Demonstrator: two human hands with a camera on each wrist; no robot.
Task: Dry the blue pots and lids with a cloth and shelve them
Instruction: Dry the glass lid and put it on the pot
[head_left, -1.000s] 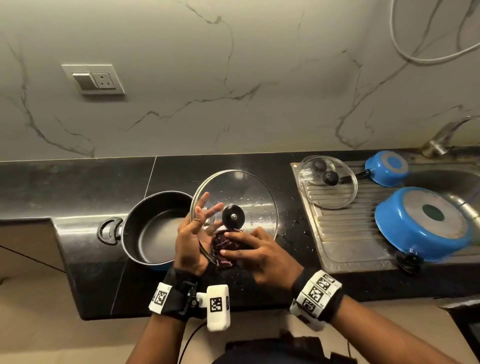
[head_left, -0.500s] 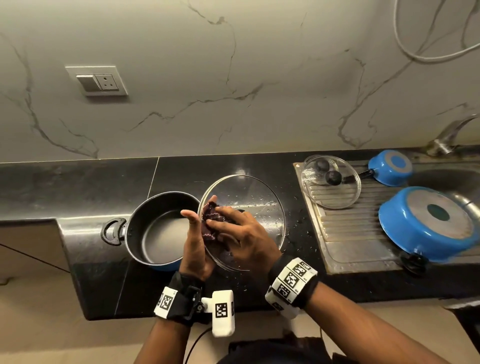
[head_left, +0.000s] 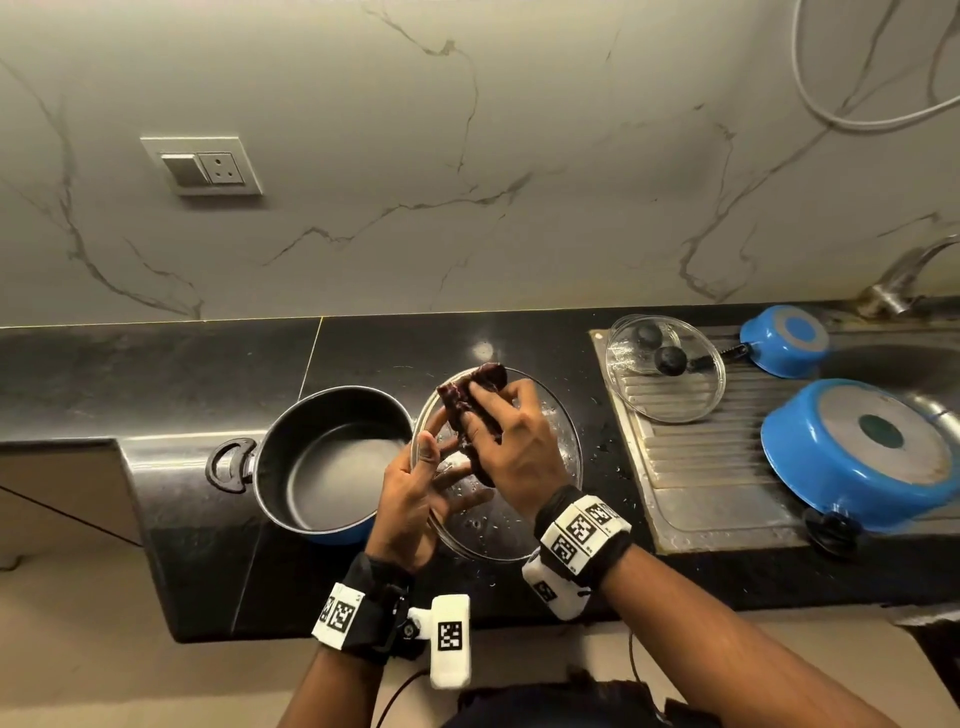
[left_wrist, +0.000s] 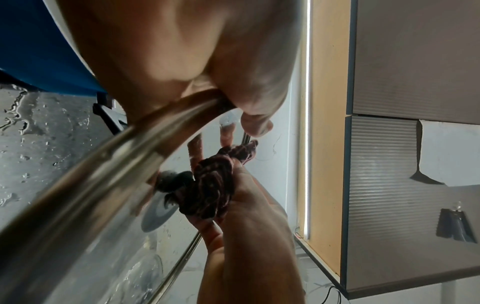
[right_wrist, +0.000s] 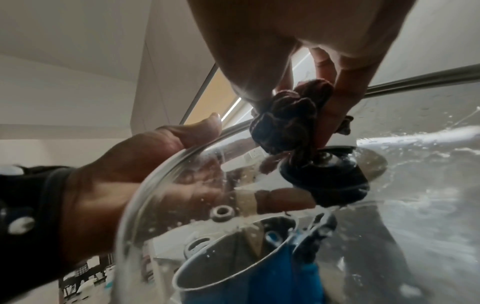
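A large glass lid (head_left: 550, 467) with a steel rim is held tilted above the black counter. My left hand (head_left: 436, 467) grips its left rim, thumb on top and fingers spread beneath the glass. My right hand (head_left: 493, 410) holds a bunched dark maroon cloth (head_left: 470, 405) and presses it on the lid near the far rim. The right wrist view shows the cloth (right_wrist: 285, 123) just above the lid's black knob (right_wrist: 324, 181), with water drops on the glass. An upright blue pot (head_left: 332, 462) with a dark inside stands just left of the lid.
On the steel drainboard (head_left: 701, 493) to the right lie a smaller glass lid (head_left: 665, 395), a small upturned blue saucepan (head_left: 784, 340) and a large upturned blue pan (head_left: 857, 452). The sink and tap (head_left: 904, 275) are at the far right. Water drops dot the counter.
The lid's knob faced the camera a second ago and is now hidden under my right hand. The cloth has slid from the lid's near side up to its far rim.
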